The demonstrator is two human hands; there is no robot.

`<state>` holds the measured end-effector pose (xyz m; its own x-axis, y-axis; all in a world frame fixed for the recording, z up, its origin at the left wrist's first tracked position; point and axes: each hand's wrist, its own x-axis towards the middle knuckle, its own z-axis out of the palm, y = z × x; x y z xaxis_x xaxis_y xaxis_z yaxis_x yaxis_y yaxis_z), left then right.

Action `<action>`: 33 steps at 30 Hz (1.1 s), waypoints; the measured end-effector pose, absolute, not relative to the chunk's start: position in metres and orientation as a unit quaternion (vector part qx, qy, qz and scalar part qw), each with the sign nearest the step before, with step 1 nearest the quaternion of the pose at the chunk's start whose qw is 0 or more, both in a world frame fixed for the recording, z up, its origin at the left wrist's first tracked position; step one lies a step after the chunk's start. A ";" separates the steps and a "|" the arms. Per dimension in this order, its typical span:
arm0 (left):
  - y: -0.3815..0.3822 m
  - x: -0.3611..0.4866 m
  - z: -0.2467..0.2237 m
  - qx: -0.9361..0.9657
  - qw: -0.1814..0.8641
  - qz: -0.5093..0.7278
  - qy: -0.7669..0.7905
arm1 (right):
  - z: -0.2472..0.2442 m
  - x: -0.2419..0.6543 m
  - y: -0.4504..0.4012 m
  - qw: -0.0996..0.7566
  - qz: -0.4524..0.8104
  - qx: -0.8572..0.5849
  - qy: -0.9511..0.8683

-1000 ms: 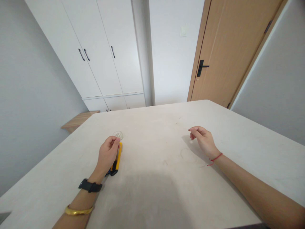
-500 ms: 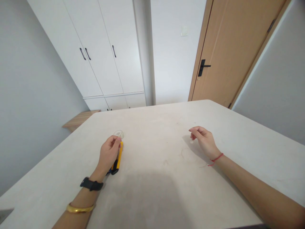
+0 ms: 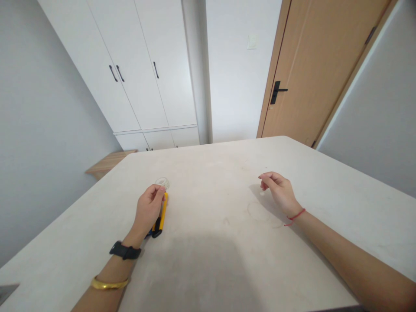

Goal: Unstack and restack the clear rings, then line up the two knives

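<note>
My left hand (image 3: 150,210) rests at the left of the table with its fingers curled and the thumb pressed to the index finger; nothing shows between them. Close against its right side lies a yellow and black utility knife (image 3: 161,215), partly covered by the hand. A dark blue thing (image 3: 148,234) peeks out under the wrist, mostly hidden. Just beyond the fingertips sits a roll of clear tape (image 3: 162,183). Over on the right, my right hand (image 3: 277,191) is closed in a loose pinch, no object visible in it, with its shadow on the tabletop.
The pale table (image 3: 208,186) carries faint stains and ring marks. Past its far edge stand white cabinets (image 3: 156,99) and a wooden door (image 3: 312,73) with a black handle. A wooden surface (image 3: 108,164) is beyond the left edge.
</note>
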<state>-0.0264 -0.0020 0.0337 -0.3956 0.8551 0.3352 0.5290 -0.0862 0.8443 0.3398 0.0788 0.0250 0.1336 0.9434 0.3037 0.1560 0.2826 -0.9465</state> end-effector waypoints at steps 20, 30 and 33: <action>0.001 -0.034 0.030 0.537 0.122 0.498 0.669 | 0.029 0.341 0.079 0.575 0.340 -0.490 -0.560; 0.003 -0.048 0.030 0.505 0.029 0.503 0.701 | 0.026 0.343 0.082 0.575 0.326 -0.497 -0.562; 0.004 -0.054 0.029 0.502 0.008 0.495 0.709 | 0.025 0.343 0.083 0.572 0.326 -0.499 -0.563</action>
<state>-0.0539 0.0040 0.0290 -0.4960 0.7198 0.4857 0.7035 0.0052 0.7107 0.3431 0.0831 0.0255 0.1525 0.9358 0.3178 0.1894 0.2879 -0.9387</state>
